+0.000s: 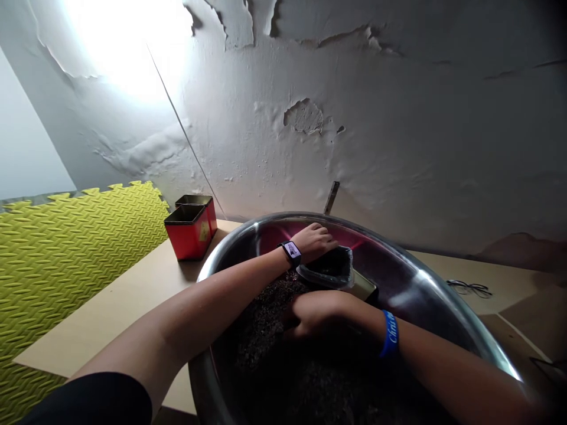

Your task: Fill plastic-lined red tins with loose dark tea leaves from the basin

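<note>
A large shiny metal basin [420, 277] holds dark, crumbly soil [266, 313]. Inside it a tin [364, 286] lies tilted, its mouth facing left and lined with a dark plastic bag [330, 277]. My left hand [313, 241], with a watch at the wrist, is closed at the tin's far rim, fingers curled over the edge. Below the tin's mouth, my right hand [314, 311] reaches into the soil with its fingers curled in. Shadow and soil partly hide those fingertips. A blue wristband [390, 333] circles the right wrist.
Two red tins [186, 239] stand side by side on the wooden tabletop [146, 295], left of the basin. Yellow foam mats [84, 254] are at the left. Behind rises a wall [266, 118] with peeling paint. A thin black cable [469, 288] lies at the right.
</note>
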{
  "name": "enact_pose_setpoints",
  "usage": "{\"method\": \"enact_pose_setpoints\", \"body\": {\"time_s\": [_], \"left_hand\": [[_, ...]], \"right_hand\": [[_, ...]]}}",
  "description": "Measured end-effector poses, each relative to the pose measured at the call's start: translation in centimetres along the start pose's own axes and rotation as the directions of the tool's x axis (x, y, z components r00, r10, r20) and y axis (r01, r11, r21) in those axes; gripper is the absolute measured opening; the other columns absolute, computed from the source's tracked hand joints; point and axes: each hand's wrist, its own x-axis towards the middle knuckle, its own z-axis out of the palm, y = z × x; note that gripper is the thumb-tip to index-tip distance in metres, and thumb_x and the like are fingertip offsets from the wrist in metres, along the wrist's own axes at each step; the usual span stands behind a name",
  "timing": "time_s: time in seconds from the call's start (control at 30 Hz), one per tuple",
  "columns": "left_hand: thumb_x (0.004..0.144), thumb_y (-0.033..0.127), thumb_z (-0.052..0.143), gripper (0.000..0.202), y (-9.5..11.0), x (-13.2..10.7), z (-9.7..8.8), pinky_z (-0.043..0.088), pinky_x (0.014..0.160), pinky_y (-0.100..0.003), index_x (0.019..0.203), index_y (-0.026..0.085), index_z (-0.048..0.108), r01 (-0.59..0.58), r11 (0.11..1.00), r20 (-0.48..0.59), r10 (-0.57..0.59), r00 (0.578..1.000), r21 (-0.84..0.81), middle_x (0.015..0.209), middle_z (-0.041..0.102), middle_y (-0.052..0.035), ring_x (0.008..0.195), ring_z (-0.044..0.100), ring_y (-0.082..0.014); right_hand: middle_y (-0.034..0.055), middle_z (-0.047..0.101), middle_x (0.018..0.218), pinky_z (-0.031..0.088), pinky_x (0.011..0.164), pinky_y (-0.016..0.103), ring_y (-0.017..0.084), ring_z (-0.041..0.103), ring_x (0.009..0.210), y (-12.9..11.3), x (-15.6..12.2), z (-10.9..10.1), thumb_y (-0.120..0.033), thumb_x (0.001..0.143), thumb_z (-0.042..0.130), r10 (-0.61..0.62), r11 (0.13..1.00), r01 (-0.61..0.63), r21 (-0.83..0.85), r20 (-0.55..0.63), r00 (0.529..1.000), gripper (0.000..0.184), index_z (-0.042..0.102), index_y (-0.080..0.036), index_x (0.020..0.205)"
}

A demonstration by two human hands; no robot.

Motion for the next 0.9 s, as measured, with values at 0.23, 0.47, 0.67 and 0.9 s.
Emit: {"method": "enact_pose_setpoints", "body": {"time_s": [0.23, 0.47, 0.67, 0.9], "left_hand": [[0.079, 0.029, 0.046, 0.027, -0.7, -0.4, 1.2, 0.041, 0.075, -0.025, 0.096, 0.019, 0.064, 0.521, 0.7, 0.231, -0.472, 0.851, -0.488, 0.093, 0.065, -0.0032, 0.084, 0.056, -0.0155], [0.072, 0.018, 0.047, 0.036, -2.7, -1.1, 1.9, 0.043, 0.064, -0.02, 0.104, 0.015, 0.062, 0.698, 0.359, 0.582, -0.386, 0.715, -0.62, 0.084, 0.065, -0.0022, 0.071, 0.056, -0.012], [0.069, 0.01, 0.047, 0.037, -2.1, -0.9, 1.1, 0.042, 0.067, -0.018, 0.103, 0.011, 0.063, 0.608, 0.499, 0.535, -0.3, 0.79, -0.617, 0.085, 0.064, -0.0037, 0.075, 0.055, -0.0125], [0.071, 0.012, 0.044, 0.035, -1.5, -0.7, 0.9, 0.037, 0.057, -0.018, 0.099, 0.016, 0.064, 0.619, 0.602, 0.55, -0.329, 0.768, -0.504, 0.082, 0.064, -0.0022, 0.068, 0.053, -0.0115]], "right_hand": [[0.0023, 0.059, 0.073, 0.034, 0.054, 0.022, 0.012, 0.049, 0.064, 3.2, -3.1, -3.8, -0.047, 0.084, 0.036, -0.048, 0.999, 0.046, -0.016, -0.414, 0.909, 0.039, 0.058, -0.015, 0.081], [0.0111, 0.061, 0.097, 0.036, 0.063, 0.027, 0.023, 0.056, 0.085, 6.6, -2.9, -2.5, -0.037, 0.077, 0.049, 0.271, 0.891, -0.436, -0.126, -0.624, 0.733, 0.029, 0.058, -0.016, 0.095], [0.0075, 0.063, 0.089, 0.037, 0.064, 0.028, 0.019, 0.056, 0.079, 1.6, -3.0, -2.8, -0.042, 0.087, 0.03, 0.12, 0.967, -0.235, -0.096, -0.645, 0.755, 0.039, 0.059, -0.017, 0.089], [0.009, 0.04, 0.132, 0.038, 0.087, 0.037, 0.031, 0.04, 0.116, -4.6, -1.3, 2.2, -0.053, 0.049, 0.07, -0.399, 0.91, 0.401, -0.101, 0.045, 0.916, 0.087, 0.04, -0.023, 0.125]]}}
